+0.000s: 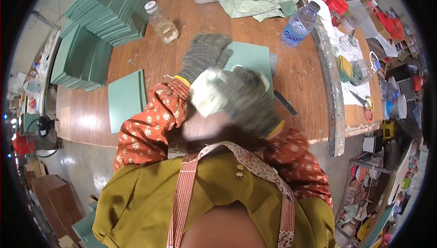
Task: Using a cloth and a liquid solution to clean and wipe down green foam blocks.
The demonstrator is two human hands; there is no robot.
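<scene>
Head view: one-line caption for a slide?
Gloved left hand steadies a green panel on the wooden workbench while the gloved right hand moves a whitish pad across it.

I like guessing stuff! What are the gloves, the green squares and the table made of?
Gloves: grey knitted fabric, judging by the fuzzy weave. Green squares: thin, matte, probably card or board. Table: brown wood, with visible grain and a slight shine.

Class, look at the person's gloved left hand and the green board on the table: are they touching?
Touching. The head view shows the left hand in a grey glove lying flat on the near-left edge of the green board, with no gap visible between them.
</scene>
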